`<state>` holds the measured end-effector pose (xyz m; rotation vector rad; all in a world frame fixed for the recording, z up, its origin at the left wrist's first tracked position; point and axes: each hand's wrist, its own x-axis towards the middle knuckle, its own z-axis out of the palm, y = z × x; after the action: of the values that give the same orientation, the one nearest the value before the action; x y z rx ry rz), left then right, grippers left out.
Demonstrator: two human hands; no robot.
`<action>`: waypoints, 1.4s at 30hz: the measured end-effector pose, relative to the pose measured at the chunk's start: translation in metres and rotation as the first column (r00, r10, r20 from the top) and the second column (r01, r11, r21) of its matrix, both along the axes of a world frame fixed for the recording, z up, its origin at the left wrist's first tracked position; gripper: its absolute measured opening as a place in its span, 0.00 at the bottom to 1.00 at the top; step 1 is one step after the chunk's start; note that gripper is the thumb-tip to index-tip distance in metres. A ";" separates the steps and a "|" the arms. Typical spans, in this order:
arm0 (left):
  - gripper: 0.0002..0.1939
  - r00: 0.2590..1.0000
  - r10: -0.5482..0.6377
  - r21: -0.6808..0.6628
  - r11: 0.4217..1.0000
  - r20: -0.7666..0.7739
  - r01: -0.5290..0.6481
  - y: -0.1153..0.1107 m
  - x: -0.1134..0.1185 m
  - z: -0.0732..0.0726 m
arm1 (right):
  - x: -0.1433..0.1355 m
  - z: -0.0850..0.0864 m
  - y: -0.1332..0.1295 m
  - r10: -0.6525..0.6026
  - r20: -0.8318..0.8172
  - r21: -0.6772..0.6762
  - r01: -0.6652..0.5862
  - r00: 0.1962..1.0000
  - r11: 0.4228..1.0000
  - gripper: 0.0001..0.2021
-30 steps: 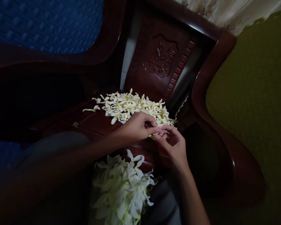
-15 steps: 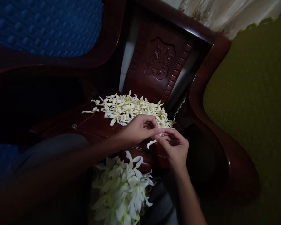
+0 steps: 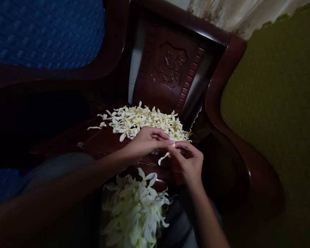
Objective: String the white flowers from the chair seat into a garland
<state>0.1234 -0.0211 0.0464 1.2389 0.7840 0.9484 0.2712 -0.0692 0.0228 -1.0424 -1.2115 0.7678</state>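
Note:
My left hand [image 3: 151, 141] and my right hand [image 3: 187, 156] meet fingertip to fingertip over the front of a dark wooden seat. Between their pinched fingers is a small white flower [image 3: 164, 158], one pale petal end hanging down below them. Just behind my hands, a loose pile of white and pale yellow flowers [image 3: 142, 119] lies on the seat. Below, nearer to me, a thick bunch of larger-looking white flowers [image 3: 142, 206] is between my legs; what bears it is hidden.
The wooden chair's carved backrest [image 3: 170, 65] rises behind the pile. Its curved armrest [image 3: 222, 100] stands at the right, beside an olive-green cover [image 3: 276, 96]. A blue textured cushion [image 3: 49, 31] is at upper left, a pale curtain [image 3: 227, 13] at the top.
The view has shifted slightly, so the chair appears a little further left. My hands stay together at the fingertips around the flower, with the left fingers slightly closer together.

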 end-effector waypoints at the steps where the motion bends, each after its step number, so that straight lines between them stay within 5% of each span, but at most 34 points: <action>1: 0.11 1.000 -0.004 0.004 1.000 0.005 0.004 0.000 0.000 0.000 | 0.000 0.000 0.000 0.010 -0.028 -0.013 -0.011 1.000 1.000 0.08; 16: 0.14 0.996 -0.092 -0.058 0.994 -0.007 0.091 -0.008 -0.001 0.006 | 0.003 -0.001 0.001 0.167 -0.271 -0.210 -0.227 0.948 0.951 0.11; 27: 0.18 0.990 -0.127 -0.078 0.989 -0.060 0.122 -0.010 -0.003 0.011 | 0.002 0.002 -0.001 0.247 -0.439 -0.118 -0.328 0.864 0.937 0.14; 35: 0.15 0.961 0.074 0.249 0.969 -0.266 -0.006 -0.011 0.004 0.010 | 0.004 -0.002 0.002 0.189 -0.349 -0.068 -0.226 0.918 0.972 0.15; 42: 0.13 0.946 0.087 0.376 0.926 -0.312 0.038 -0.012 0.004 0.006 | -0.001 0.005 0.002 0.109 -0.362 -0.059 -0.139 0.926 0.989 0.16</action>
<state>0.1271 -0.0335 0.0528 1.7594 0.8997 0.9572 0.2698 -0.0672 0.0279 -0.8509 -0.9422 1.0656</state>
